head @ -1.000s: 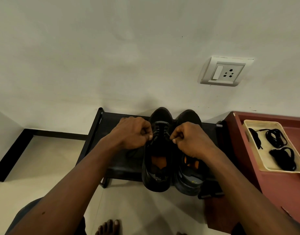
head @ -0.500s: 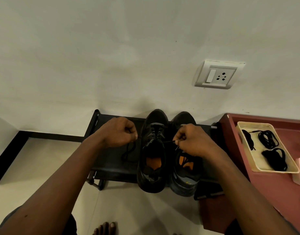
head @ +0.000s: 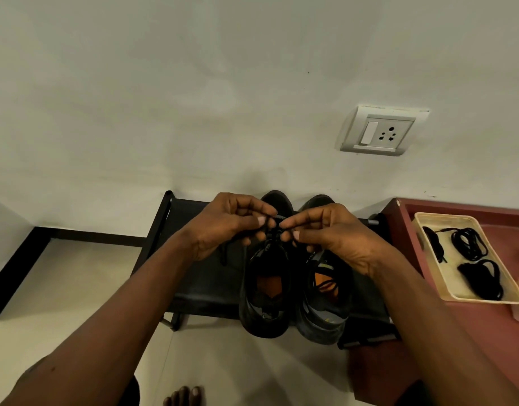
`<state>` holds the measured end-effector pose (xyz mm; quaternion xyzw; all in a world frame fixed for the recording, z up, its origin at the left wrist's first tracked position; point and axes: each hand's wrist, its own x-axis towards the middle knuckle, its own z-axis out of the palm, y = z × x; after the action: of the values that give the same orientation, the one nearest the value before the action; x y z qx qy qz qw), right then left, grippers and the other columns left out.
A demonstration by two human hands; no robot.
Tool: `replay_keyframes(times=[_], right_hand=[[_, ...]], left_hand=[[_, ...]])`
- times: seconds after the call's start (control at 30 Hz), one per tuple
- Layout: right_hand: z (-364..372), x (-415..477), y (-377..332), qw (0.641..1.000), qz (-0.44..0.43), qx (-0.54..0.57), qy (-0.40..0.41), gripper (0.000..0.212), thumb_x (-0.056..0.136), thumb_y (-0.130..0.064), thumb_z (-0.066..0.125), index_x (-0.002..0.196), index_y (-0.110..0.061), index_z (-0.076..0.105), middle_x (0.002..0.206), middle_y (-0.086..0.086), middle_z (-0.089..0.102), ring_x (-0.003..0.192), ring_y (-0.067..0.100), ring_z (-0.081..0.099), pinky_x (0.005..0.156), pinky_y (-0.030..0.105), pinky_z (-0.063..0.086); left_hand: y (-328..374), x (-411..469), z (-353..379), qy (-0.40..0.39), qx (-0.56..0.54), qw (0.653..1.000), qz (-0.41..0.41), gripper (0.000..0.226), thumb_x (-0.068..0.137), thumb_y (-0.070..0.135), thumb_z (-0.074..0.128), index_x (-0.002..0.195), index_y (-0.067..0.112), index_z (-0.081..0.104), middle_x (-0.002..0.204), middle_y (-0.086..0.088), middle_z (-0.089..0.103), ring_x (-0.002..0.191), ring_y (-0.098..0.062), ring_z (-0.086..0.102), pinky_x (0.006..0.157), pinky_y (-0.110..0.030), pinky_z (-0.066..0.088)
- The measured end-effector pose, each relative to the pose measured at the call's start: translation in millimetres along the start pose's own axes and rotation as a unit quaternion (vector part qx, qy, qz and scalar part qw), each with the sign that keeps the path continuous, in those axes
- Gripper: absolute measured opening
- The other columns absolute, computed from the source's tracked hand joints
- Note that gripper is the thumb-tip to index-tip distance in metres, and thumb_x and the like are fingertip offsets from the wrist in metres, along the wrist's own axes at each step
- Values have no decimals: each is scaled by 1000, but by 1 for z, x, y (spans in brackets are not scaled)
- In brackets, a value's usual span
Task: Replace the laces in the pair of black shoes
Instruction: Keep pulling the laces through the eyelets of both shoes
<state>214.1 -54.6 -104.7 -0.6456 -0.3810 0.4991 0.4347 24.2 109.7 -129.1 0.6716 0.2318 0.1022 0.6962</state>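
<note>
The head camera looks down at a low black rack (head: 194,276) by a white wall. Two black shoes sit on the rack side by side, with their toes far, at the wall, and their heels near. The shoe on the left (head: 265,294) and the shoe on the right (head: 325,303) touch each other.

The left hand (head: 223,227) and the right hand (head: 325,235) are up over the laced part of the shoe on the left. The fingertips almost meet. Each hand pinches the black lace (head: 277,217) between the thumb and the first fingers. The other fingers are curled in. One loose end of the lace hangs down under the left hand.

Half a second ago the hands were apart and low. The left hand was out to the left over the rack, and the lace was pulled to both sides. Now the hands have come up and together in the middle. I think this means the lace is loose, and the hands are picking at it to pull it out of the next holes. The lace is not yet out of this shoe, and the other shoe is not yet started, so the job is near its start.

To the right is a red table (head: 472,332). On it is a pale tray (head: 428,221) with bundles of black laces (head: 469,244), which I take to be the new ones. No hand touches them. A white wall socket (head: 378,131) is up on the wall.
</note>
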Motion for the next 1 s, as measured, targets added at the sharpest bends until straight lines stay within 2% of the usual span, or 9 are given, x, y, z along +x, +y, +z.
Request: replay_keyframes(times=[0.13, 0.27, 0.33, 0.4, 0.5, 0.57, 0.6, 0.83, 1.0], right_hand=[[7, 4, 5, 999, -22, -19, 46, 20, 90, -1, 76, 108, -10, 78, 98, 8, 81, 104, 29, 75, 89, 40, 56], [9, 5, 2, 998, -16, 59, 28, 22, 92, -5, 73, 114, -10, 76, 106, 11, 79, 100, 24, 76, 84, 29, 59], [8, 2, -2, 989, -1, 148, -9, 29, 92, -13, 73, 121, -9, 73, 112, 17, 77, 101, 28, 75, 91, 34, 58], [7, -1, -8, 985, 2, 170, -21, 34, 89, -19, 75, 122, -10, 72, 110, 18, 77, 95, 27, 75, 91, 36, 58], [10, -8, -23, 998, -18, 3, 60, 16, 95, -12, 73, 111, -10, 74, 92, 10, 79, 78, 16, 73, 75, 28, 58], [11, -16, -35, 986, -47, -98, 126, 8, 96, -9, 72, 103, -12, 75, 84, 5, 79, 73, 12, 72, 72, 27, 57], [11, -20, -41, 981, -63, -111, 148, 7, 96, -10, 71, 101, -13, 75, 82, 4, 78, 72, 12, 71, 72, 27, 57], [12, -68, -95, 968, -153, -85, 182, 6, 96, -15, 73, 100, -15, 77, 81, 4, 79, 63, 12, 67, 62, 19, 55], [17, -97, -133, 968, -160, -62, 181, 8, 97, -14, 71, 102, -12, 78, 84, 6, 79, 65, 12, 67, 60, 20, 54]], left_hand=[[2, 1, 4, 13, 8, 1000, 1, 21, 96, 9, 68, 116, 7, 74, 92, -8, 77, 74, -14, 70, 53, -20, 48], [8, 2, 7, 27, -15, 1000, -2, 29, 95, 28, 68, 115, 8, 75, 97, -10, 76, 62, -11, 61, 47, -19, 40], [13, 3, 5, 44, -14, 999, 4, 37, 90, 38, 69, 113, 9, 76, 91, -8, 76, 55, -10, 54, 44, -18, 34], [16, 4, 4, 64, 29, 997, 25, 26, 94, 33, 70, 106, 11, 77, 82, -5, 74, 52, -8, 50, 44, -18, 34], [23, 1, 5, 89, 111, 988, 60, 12, 98, 26, 70, 96, 17, 78, 72, -2, 72, 52, -4, 53, 46, -15, 38], [32, -4, 7, 92, 125, 984, 82, 12, 98, 25, 70, 93, 18, 78, 71, -3, 72, 53, -3, 55, 47, -13, 40], [37, -7, 8, 93, 121, 984, 92, 12, 98, 25, 70, 93, 18, 78, 72, -4, 72, 52, -4, 56, 47, -14, 40], [88, -45, 20, 94, 34, 982, 162, 11, 99, 22, 70, 95, 15, 78, 83, -10, 76, 54, -15, 61, 47, -21, 44], [132, -73, 24, 87, -10, 978, 191, 14, 100, 16, 65, 99, 13, 79, 88, -13, 75, 57, -15, 62, 51, -23, 49]])
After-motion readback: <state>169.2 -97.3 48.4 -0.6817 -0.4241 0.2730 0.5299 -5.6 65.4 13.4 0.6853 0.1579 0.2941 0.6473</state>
